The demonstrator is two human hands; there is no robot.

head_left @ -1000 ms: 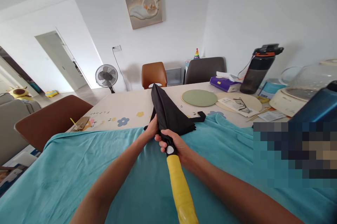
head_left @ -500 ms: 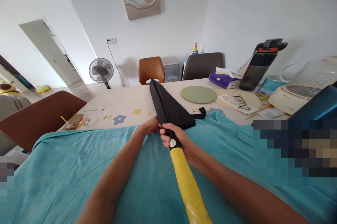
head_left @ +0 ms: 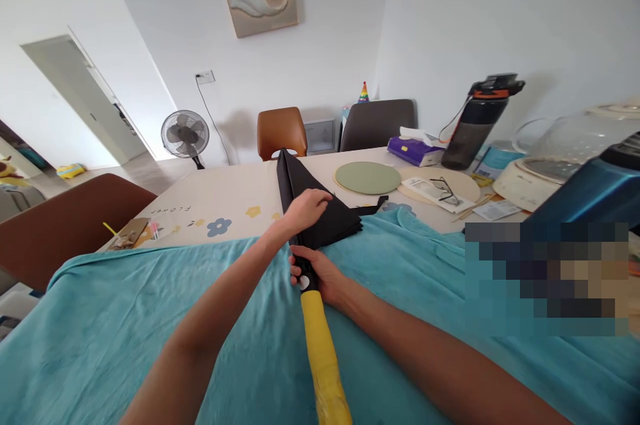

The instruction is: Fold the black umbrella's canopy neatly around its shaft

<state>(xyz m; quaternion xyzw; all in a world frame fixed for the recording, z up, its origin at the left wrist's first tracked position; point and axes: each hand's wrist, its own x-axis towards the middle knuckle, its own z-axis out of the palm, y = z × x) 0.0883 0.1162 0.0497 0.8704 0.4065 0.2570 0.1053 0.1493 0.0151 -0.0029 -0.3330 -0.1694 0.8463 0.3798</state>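
Note:
A black umbrella [head_left: 330, 222], folded but with its canopy loose, lies pointing away from me, its tip towards the far side of the table. Its long handle [head_left: 320, 345] is wrapped in yellow and runs down towards me. My right hand [head_left: 317, 272] is closed round the black grip just above the yellow part, beside a pale round button. On top of the canopy, my left hand [head_left: 307, 208] has its fingers curled over the black fabric; what lies under the fingertips is hidden. A black strap [head_left: 374, 207] sticks out to the right.
A turquoise cloth [head_left: 240, 318] covers the near table. Beyond it are a green round mat [head_left: 367, 178], glasses [head_left: 445, 190] on papers, a purple tissue pack [head_left: 413, 150] and a dark bottle [head_left: 477, 122]. A blue bottle [head_left: 575, 192] stands right, beside a blurred-out patch.
My left hand has moved from the umbrella's left side up onto the canopy. My right hand keeps its grip, and the yellow handle has swung left in view.

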